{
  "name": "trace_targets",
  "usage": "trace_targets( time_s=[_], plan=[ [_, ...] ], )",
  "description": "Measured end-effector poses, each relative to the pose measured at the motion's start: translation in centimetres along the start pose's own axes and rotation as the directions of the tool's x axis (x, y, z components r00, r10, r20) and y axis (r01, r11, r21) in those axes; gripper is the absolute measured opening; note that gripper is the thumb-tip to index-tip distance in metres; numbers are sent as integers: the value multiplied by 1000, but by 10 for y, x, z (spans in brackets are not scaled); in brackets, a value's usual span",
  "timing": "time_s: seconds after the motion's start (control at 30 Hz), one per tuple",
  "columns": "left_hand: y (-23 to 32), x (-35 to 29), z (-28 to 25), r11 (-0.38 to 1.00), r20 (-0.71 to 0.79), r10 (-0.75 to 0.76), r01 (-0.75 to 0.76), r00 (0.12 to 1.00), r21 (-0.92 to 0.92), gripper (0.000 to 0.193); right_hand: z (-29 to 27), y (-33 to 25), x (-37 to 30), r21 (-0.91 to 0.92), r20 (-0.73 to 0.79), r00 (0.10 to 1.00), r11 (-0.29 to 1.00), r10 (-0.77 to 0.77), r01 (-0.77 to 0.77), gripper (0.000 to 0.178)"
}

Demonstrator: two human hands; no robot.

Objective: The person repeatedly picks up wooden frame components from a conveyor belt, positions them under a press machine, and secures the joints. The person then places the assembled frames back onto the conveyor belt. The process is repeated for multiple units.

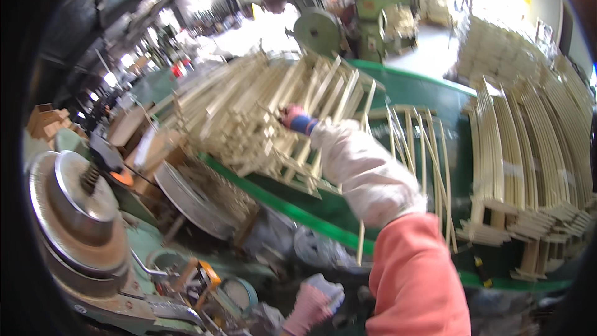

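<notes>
My right hand (293, 116), in a pinkish glove with a blue band at the wrist, reaches across to a big heap of cream-coloured thin strips (242, 96). It touches or hovers at the near ends of the heap; blur hides whether its fingers grip a strip. A white sleeve cover and a coral sleeve clothe that arm. Low in the middle, apart from the heap, is my left hand (310, 306) in a pink glove. A pale blue-grey patch (333, 291) shows at its fingers, either glove coating or something held; I cannot make out which.
The heap lies on a green table (298, 213) with a raised edge. Bundled cream strips (516, 149) stand stacked on the right, loose strips (429, 155) between. At lower left is a machine with a round metal wheel (81, 205). Green machines (382, 9) stand behind.
</notes>
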State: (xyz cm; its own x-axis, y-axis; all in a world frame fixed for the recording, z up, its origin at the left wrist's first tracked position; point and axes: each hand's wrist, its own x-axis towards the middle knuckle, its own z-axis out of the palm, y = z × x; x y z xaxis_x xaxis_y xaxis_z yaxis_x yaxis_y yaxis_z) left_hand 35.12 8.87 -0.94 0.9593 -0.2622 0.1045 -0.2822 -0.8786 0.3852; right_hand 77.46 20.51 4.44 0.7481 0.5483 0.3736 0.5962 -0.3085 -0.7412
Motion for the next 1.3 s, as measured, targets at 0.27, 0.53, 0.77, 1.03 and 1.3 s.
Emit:
trace_targets(
  time_s=[0.27, 0.53, 0.77, 1.03, 1.3],
  plan=[
    [-29, -6, 69, 956, -149, -231, 196, 961, -221, 17, -194, 122, -336, -370, 876, 429, 879, 222, 300, 26],
    [-50, 59, 173, -444, 612, -572, 421, 547, -791, 27, -192, 196, -559, -849, 439, 829, 463, 346, 256, 31],
    [-34, 69, 150, -249, 357, -711, 258, 606, -933, 12, -212, 170, -540, -704, 420, 890, 683, 181, 193, 18],
    [3, 82, 131, -147, 313, -703, 299, 638, -943, 13, -196, 43, -472, -388, -20, 978, 903, -209, 185, 33],
    [46, 98, 166, 508, 302, -485, 546, 821, -666, 26, -201, 46, -502, -669, 452, 887, 625, -88, 403, 32]
  ],
)
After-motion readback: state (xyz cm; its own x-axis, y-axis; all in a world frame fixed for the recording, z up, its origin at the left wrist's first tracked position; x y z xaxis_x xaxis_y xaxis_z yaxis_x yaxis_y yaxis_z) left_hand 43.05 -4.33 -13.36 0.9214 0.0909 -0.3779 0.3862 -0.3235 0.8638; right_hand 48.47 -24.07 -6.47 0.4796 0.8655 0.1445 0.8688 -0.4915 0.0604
